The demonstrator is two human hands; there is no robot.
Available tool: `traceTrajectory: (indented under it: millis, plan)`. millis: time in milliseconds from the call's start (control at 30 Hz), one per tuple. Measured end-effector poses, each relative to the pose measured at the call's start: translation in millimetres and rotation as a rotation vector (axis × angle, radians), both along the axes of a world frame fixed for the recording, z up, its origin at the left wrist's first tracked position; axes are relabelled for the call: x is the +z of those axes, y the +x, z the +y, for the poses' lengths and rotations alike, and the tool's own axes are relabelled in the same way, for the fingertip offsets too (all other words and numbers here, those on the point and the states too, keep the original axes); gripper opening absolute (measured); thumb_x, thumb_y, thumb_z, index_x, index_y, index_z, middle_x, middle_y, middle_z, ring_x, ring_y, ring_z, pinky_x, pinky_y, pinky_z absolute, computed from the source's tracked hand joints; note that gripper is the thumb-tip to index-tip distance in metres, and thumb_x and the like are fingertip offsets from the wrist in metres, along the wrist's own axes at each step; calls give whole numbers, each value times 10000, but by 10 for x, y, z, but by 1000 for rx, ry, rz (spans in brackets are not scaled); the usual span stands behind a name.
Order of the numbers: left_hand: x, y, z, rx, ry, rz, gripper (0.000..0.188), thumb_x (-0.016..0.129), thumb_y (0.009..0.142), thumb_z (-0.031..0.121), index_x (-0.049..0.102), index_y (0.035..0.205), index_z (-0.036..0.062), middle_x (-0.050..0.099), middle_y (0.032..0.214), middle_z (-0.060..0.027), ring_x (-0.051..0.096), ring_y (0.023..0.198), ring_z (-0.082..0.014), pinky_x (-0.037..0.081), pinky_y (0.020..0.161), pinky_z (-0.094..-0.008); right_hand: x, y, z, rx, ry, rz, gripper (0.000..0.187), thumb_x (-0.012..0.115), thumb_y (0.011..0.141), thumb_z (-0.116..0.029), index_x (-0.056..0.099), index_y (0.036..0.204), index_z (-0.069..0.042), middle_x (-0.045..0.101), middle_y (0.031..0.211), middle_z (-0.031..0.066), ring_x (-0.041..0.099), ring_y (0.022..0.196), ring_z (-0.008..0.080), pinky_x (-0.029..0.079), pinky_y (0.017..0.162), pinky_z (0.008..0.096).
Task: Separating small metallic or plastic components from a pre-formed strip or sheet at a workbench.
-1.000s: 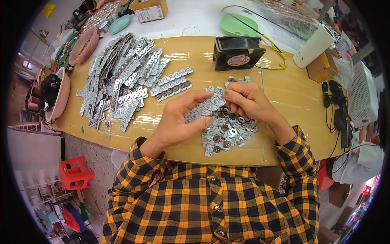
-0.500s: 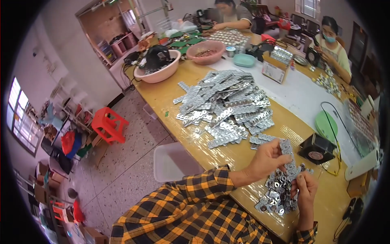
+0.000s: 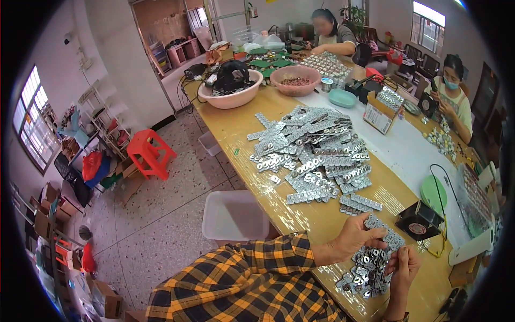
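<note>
My left hand (image 3: 354,237) is closed on the upper end of a grey metal strip (image 3: 390,234) made of small joined plates. At the strip's lower right end, my right hand (image 3: 404,264) has its fingers pinched together on it. Below both hands lies a small heap of separate metal pieces (image 3: 366,272), some with shiny round rings. Just beyond my left hand are two or so loose strips (image 3: 360,204). A large pile of similar metal strips (image 3: 316,153) covers the table farther off.
A black fan (image 3: 418,221) with a yellow cable stands right of my hands. Bowls (image 3: 230,99), a cardboard box (image 3: 380,114) and a green dish (image 3: 432,194) sit around the table (image 3: 236,161). A clear plastic bin (image 3: 236,216) is beside its left edge. Two people work across the table.
The strip in my hands has turned from nearly upright to slanting down rightward. My head view has shifted, so the whole scene appears moved; the fingers stay on the strip.
</note>
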State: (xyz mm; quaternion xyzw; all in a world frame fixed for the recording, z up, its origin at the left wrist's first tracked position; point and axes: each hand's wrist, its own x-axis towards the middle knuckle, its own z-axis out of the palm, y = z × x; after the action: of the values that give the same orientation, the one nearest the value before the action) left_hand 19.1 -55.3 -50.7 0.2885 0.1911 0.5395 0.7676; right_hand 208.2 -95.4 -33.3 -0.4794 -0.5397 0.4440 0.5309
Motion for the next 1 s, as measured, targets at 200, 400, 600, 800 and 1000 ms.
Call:
traceTrajectory:
  millis: [200,400,600,800,1000]
  plan:
    - [86,-17,-11,-49,-16,-37,298,621,915,54,486,1173,-13,627,1030,-83,658,880,-180,602,770,-311,-21,32,15,-43,-25,164,344,493,995,-268,493,720,-61,498,550,19,433,366,69,333,332,189]
    - [27,-42,25,-69,5,-19,272,611,920,50,482,1150,-16,625,1037,-100,661,868,-175,603,765,-296,-4,-14,43,-16,54,65,348,484,1001,-277,473,720,-71,447,512,1,375,329,63,313,313,202]
    - [58,-1,-83,-40,36,15,257,605,928,60,498,1147,-20,626,1028,-95,659,863,-162,593,756,-270,-69,46,30,-18,83,-15,364,489,1001,-282,466,700,-79,432,493,-7,365,315,62,295,300,201]
    - [445,-166,182,231,729,1059,434,768,757,284,587,1044,13,641,950,-112,663,851,-215,538,706,-331,-112,256,-97,-154,-6,30,346,499,988,-252,453,684,-93,408,485,-16,346,309,58,262,289,213]
    - [476,-291,703,-78,1232,1052,286,718,759,252,661,953,49,662,880,-122,649,829,-272,518,720,-368,99,-94,158,-28,123,-433,274,512,964,-217,558,749,-55,493,564,-5,477,481,83,364,448,236]
